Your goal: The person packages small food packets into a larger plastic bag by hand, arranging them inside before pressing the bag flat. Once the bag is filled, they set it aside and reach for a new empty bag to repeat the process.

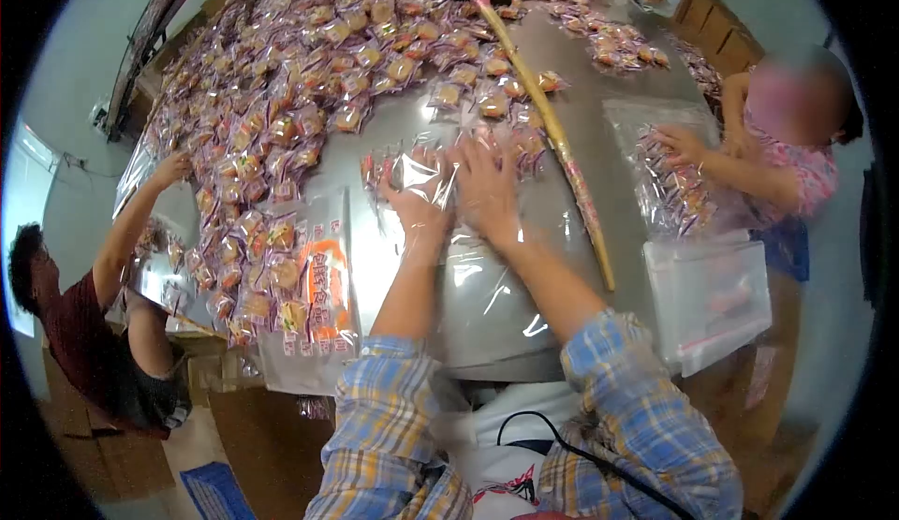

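Observation:
My left hand [415,192] and my right hand [487,186] lie side by side at the middle of the metal table, under a clear plastic bag [496,286] that reaches over my wrists. The right fingers stretch forward, flat and slightly apart, up to individually wrapped round cakes [527,150]. Glare on the plastic partly hides the left fingers, which also reach out flat, beside a few wrapped cakes [375,166]. Both palms face down.
A large heap of wrapped cakes [318,80] covers the far and left table [375,136]. A yellow-handled rake [548,117] lies right of my hands. Printed bag [326,281] at left, clear bags [707,300] at right. Co-workers' hands [171,170] [681,146] work on both sides.

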